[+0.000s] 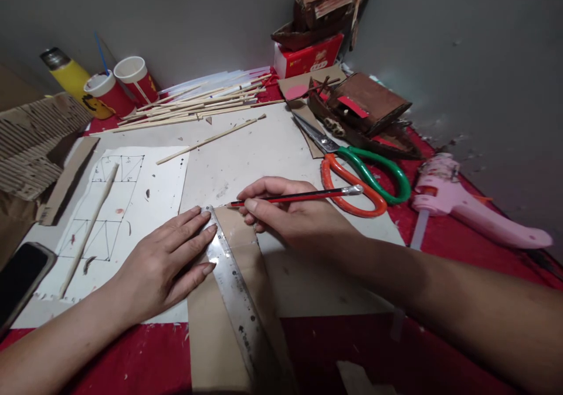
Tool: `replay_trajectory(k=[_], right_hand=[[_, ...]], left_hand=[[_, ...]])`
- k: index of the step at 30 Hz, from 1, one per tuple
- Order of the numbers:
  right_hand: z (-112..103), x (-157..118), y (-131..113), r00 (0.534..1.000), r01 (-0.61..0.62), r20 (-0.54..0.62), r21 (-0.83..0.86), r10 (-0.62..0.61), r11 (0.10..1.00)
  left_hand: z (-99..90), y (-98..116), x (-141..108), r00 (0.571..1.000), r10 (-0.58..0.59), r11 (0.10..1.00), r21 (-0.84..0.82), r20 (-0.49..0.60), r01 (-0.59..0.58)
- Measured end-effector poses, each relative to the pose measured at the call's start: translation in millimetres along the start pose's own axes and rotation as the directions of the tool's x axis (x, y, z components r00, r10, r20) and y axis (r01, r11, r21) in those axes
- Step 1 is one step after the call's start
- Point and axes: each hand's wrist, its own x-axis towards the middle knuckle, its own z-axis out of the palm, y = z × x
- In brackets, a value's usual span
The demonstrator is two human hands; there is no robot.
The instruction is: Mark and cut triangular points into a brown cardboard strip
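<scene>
Tabletop (pixel 316 345), pencil (pixel 301 196) in grip (pixel 288 216), tip (pixel 229 205) unclear

Single view, worn on head; faces forward and down across table (pixel 316 342), close over left hand (pixel 171 260) and right hand (pixel 294 216) (forearms (pixel 431 289) enter from lower corners), reaching back to grey wall (pixel 211 19).

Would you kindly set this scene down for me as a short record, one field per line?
Left hand: resting on a ruler
Right hand: holding a red and black pencil, tip near the ruler's far end
Under the ruler: cardboard strip
Left side: sheet of line drawings with a stick lying across it; phone
Right side: scissors, pink glue gun
Back: thin sticks, two cups, yellow bottle
Models: two brown boats
</scene>
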Motion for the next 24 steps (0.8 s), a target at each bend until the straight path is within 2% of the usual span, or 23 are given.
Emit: replay_trajectory(k=[6,12,17,21,24], right_hand=[[0,-2,-2,1.000,0.001,0.000,-0.009,-0.001,1.000],[-3,-1,0,0.996,0.086,-0.007,-0.013,-0.086,0.996],[-8,-5,-8,0.985,0.157,-0.071,-0.006,-0.157,0.988],[-8,-10,-12,0.988,0.142,-0.060,-0.040,-0.144,0.989],[-4,-9,-10,0.995,0.091,-0.029,0.003,-0.091,0.996]], left_hand=[[-2.3,-1,2,1.000,0.018,1.000,-0.025,0.002,-0.018],[-0.4,-1,2,1.000,0.023,1.000,-0.009,0.008,-0.023],[0.0,-2,1,1.000,0.022,1.000,-0.016,0.010,-0.022],[-0.8,-2,1,1.000,0.019,1.000,-0.008,0.017,-0.019],[-0.8,-1,1,1.000,0.015,1.000,0.003,0.022,-0.015]])
